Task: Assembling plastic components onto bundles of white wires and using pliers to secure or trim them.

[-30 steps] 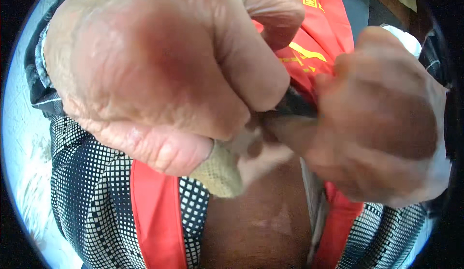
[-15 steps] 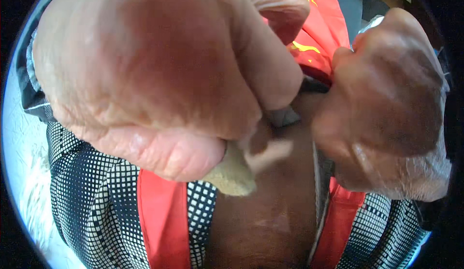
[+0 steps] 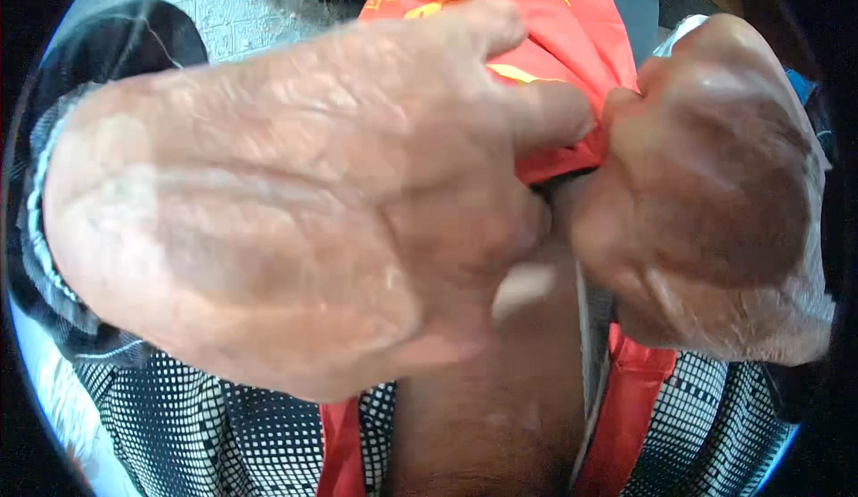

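Clearly, the yellow-printed red cloth (image 3: 594, 32) looks softly creased.

The head view is taken from the left of two head-worn fisheye cameras, facing down, upright. The left hand (image 3: 286, 220) and right hand (image 3: 715, 202) are close to the lens; black-and-white patterned clothing (image 3: 259, 434) and red cloth (image 3: 585, 37) lie beyond, pale floor (image 3: 255, 14) farther.
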Demonstrator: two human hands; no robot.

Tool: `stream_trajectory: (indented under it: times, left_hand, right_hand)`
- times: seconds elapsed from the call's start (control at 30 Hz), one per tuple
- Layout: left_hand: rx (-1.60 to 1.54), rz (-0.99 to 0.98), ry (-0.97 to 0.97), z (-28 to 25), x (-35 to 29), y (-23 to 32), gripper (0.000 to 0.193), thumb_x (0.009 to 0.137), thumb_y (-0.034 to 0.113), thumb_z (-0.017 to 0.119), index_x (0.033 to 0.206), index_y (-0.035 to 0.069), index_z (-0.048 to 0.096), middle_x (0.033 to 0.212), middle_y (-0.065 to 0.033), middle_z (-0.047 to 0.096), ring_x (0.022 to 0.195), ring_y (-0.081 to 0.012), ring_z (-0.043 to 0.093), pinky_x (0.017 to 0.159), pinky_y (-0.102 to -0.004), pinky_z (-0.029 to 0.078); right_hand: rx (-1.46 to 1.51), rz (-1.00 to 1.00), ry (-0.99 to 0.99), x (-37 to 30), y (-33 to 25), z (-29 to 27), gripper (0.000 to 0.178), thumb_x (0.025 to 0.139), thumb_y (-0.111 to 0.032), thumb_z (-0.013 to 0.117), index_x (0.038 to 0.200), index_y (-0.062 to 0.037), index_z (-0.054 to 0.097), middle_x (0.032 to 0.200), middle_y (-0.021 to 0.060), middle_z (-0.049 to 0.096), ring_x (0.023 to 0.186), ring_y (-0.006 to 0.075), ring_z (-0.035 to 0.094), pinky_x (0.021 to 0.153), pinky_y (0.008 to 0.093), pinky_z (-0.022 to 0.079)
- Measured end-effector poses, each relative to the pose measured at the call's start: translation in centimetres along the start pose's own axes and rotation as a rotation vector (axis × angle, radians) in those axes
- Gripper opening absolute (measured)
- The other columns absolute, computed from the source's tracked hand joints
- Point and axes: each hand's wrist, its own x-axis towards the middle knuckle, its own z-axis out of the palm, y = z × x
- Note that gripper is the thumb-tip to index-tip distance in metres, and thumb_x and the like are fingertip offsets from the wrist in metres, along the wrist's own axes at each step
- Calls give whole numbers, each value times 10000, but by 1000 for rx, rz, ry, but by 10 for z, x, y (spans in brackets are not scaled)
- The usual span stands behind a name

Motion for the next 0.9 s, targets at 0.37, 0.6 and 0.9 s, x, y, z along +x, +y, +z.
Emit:
stream_trajectory:
  times: [0.37, 0.6, 0.9]
  left_hand:
    - [12, -73, 44, 50, -55, 43, 295, 886, 238, 601, 879, -56, 625, 904, -204, 610, 791, -302, 599, 709, -392, 471]
    - [-42, -136, 85, 111, -103, 88, 289, 886, 224, 604, 902, -64, 626, 922, -213, 615, 813, -306, 607, 729, -395, 481]
    - [-28, -163, 205, 116, -198, 121, 283, 887, 206, 608, 932, -73, 628, 944, -225, 621, 840, -311, 616, 754, -398, 495]
  right_hand:
    - [-9, -3, 53, 1, -34, 92, 413, 518, -427, 674, 709, -68, 599, 692, 89, 469, 604, 264, 479, 544, 381, 340]
    - [-18, 10, 66, -8, -81, 152, 412, 509, -413, 688, 715, -67, 603, 698, 89, 476, 609, 263, 486, 548, 380, 349]
    - [-77, -2, 31, 41, -108, 194, 413, 497, -396, 706, 724, -65, 609, 705, 89, 485, 616, 261, 496, 554, 378, 361]
